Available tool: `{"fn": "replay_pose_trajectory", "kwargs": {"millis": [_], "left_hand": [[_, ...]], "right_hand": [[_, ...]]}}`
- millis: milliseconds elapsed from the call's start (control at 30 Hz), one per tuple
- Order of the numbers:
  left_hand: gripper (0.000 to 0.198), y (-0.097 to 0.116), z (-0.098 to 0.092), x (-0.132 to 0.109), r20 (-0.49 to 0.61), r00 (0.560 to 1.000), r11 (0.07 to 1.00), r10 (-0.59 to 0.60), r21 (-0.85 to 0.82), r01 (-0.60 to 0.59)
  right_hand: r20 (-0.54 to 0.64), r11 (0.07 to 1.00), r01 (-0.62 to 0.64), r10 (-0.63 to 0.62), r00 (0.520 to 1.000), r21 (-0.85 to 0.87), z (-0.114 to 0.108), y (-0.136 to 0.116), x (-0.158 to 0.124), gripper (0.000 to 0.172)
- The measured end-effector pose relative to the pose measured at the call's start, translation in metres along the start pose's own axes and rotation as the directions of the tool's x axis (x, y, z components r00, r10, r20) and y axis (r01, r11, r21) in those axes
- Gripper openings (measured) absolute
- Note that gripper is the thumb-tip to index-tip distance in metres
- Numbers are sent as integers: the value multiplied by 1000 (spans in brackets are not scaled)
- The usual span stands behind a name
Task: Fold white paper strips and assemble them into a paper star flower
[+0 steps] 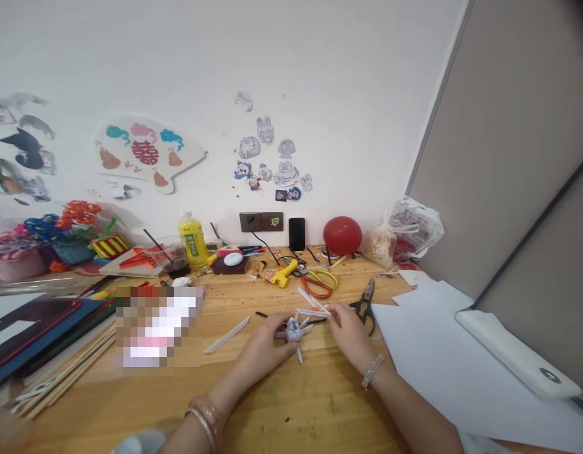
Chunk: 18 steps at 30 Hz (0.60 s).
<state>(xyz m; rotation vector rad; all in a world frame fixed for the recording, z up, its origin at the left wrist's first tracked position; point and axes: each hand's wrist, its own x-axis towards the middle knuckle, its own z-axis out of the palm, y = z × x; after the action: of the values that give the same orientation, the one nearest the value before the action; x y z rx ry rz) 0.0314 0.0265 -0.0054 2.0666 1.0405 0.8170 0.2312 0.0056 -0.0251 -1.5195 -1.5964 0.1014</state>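
My left hand is closed on a folded white paper piece with several pointed arms, just above the wooden table. To its right, my right hand pinches a thin wooden stick, which slants up and to the left. Folded paper strips lie behind the stick's tip. Another white paper strip rests on the table left of my left hand. Black-handled scissors lie beyond my right hand.
A yellow glue gun and red and yellow scissors lie behind the hands. A drink cup, yellow bottle and red balloon stand farther back. White paper sheets cover the right side; wooden sticks lie left.
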Motion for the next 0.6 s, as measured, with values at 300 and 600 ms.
{"fn": "replay_pose_trajectory", "kwargs": {"millis": [300,600], "left_hand": [[29,3,4,3,37,999,996,21,83,-24],[25,10,14,0,58,998,992,5,125,-13]], "right_hand": [[180,981,46,-81,980,187,5,-23,-5,10],[274,988,53,-92,957,147,10,-23,-5,14]]}}
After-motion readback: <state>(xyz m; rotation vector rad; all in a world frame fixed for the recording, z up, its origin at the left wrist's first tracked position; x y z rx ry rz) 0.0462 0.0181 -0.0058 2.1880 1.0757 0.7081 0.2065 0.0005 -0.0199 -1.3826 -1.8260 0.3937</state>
